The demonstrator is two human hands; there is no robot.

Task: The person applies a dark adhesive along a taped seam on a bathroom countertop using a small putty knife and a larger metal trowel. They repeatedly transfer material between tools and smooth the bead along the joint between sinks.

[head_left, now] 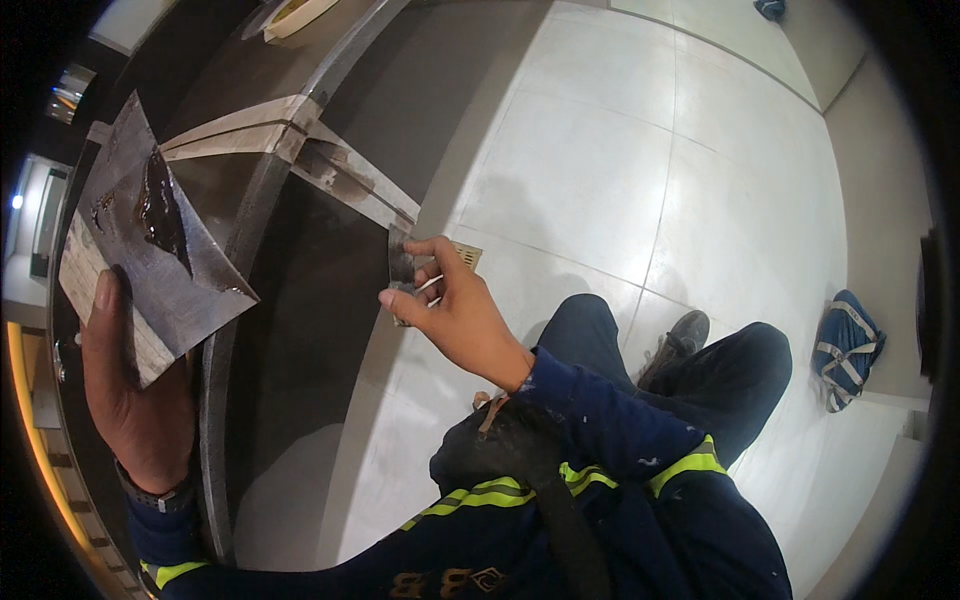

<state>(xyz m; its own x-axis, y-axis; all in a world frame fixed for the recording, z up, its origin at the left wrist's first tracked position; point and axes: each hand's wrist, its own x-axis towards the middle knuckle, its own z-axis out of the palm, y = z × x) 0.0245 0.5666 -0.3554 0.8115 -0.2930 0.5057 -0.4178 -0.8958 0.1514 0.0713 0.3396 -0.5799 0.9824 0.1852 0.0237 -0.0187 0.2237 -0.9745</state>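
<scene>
My left hand (pixel 140 400) grips a flat metal plate (pixel 205 285) by a pale, worn edge, thumb on top. A glossy dark brown paste (pixel 163 215) is smeared across the plate. My right hand (pixel 460 315) pinches a small thin grey scraper blade (pixel 400 258) between thumb and fingers. The blade is close to the lower end of a masking tape strip (pixel 365 185) on the dark front panel; whether it touches is unclear. Brown smears mark the panel between the tape strips. More masking tape (pixel 235 130) crosses the dark countertop (pixel 235 185) and folds over its edge.
A tape roll (pixel 295 18) lies on the far countertop. Behind my right fingers shows a yellowish slotted piece (pixel 468 256), partly hidden. My bent legs and shoe (pixel 688 335) rest on the pale tiled floor (pixel 590 150). At the right wall sits a blue bag (pixel 848 345) with white straps.
</scene>
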